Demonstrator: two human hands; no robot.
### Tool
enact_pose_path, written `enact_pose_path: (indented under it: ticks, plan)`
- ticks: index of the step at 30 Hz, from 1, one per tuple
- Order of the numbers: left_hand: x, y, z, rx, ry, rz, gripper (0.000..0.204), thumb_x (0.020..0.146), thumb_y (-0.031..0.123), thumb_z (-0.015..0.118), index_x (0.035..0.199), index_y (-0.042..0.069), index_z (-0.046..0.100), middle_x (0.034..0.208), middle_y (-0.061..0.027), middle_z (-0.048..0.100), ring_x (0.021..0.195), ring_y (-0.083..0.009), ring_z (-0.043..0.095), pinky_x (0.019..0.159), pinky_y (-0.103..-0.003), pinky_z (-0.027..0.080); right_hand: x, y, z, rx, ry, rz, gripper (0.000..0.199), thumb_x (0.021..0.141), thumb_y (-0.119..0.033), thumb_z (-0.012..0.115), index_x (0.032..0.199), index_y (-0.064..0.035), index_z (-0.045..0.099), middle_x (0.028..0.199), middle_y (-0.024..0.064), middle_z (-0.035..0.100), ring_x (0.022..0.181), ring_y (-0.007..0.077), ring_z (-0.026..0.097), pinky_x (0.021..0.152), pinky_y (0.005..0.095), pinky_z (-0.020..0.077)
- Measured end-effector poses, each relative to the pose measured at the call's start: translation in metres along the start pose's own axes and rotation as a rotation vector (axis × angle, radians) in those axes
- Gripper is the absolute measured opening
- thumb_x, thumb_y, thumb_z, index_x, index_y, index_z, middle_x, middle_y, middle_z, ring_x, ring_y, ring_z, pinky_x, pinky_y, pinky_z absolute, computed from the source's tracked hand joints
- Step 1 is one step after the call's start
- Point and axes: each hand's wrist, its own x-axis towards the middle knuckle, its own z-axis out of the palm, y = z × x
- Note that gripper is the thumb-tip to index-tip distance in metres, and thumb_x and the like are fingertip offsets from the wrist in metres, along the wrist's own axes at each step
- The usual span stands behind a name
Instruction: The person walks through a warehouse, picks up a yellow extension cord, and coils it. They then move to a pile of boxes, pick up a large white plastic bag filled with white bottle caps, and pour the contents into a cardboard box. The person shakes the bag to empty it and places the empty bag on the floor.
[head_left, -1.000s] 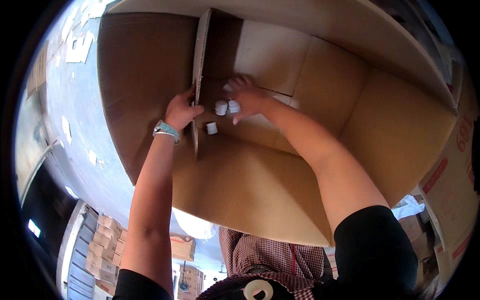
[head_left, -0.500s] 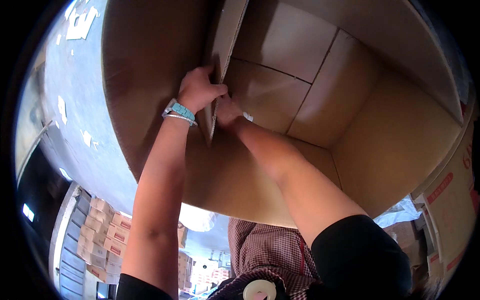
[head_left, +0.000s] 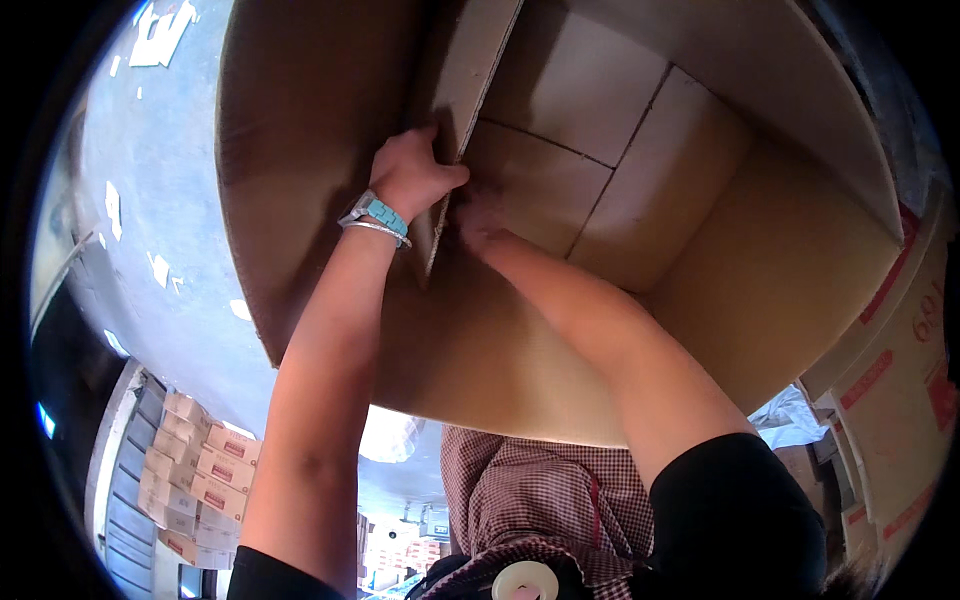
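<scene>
A large open cardboard box (head_left: pixel 800 215) fills most of the view, with its inside facing me. Upright inside its left part stands a cardboard divider (head_left: pixel 470 85), its cut edge toward me. My left hand (head_left: pixel 415 172), with a turquoise-banded watch (head_left: pixel 383 213) on the wrist, grips that edge, thumb on the right side and fingers on the left. Just right of the divider, low inside the box, is my right hand (head_left: pixel 480 215). Its fingers are dark and smeared, so I cannot tell whether they touch the board or hold anything.
A blue-grey wall (head_left: pixel 165 200) with torn paper scraps runs along the left. Stacked cartons (head_left: pixel 205 465) stand at the lower left. Printed cardboard (head_left: pixel 900 390) and crumpled clear plastic (head_left: pixel 790 420) lie to the right. A checked apron (head_left: pixel 540 490) hangs below the box.
My left hand and the divider have shifted slightly right in view. My right hand has moved a little right, and its fingers are now more blurred beside the divider.
</scene>
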Motion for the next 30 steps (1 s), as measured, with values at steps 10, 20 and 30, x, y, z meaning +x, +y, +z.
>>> enact_pose_path:
  ticks: [10,20,30]
  plan:
    - [0.002,0.018,0.002,0.007,-0.062,0.013,0.055,0.059,0.032,0.07,0.1,-0.005,0.062,0.09,-0.0253,0.063,0.089,-0.0382,0.061,0.079,-0.041,0.049,-0.088,0.065,-0.018,0.019,0.064,-0.118,0.067,0.079,-0.019,0.061,0.139,-0.0268,0.031,0.138,0.0188,0.031,0.123,0.0408,0.036,0.099,0.0474,0.0397]
    - [0.001,0.014,0.008,-0.043,-0.023,-0.02,0.054,0.058,0.031,0.07,0.099,-0.004,0.061,0.088,-0.0252,0.063,0.086,-0.0398,0.061,0.077,-0.043,0.05,-0.038,0.046,0.011,-0.211,0.004,-0.454,0.042,0.091,-0.024,0.044,0.133,-0.0289,0.043,0.144,0.0157,0.03,0.119,0.0353,0.046,0.097,0.0427,0.0408]
    - [0.004,0.011,0.025,0.088,-0.053,-0.1,0.075,0.06,0.038,0.07,0.118,-0.006,0.051,0.09,-0.0227,0.064,0.087,-0.0358,0.063,0.078,-0.04,0.051,-0.027,0.013,0.007,-0.356,-0.267,-0.25,0.042,0.088,-0.024,0.05,0.129,-0.0155,0.048,0.133,0.017,0.043,0.12,0.0338,0.045,0.094,0.0419,0.0436]
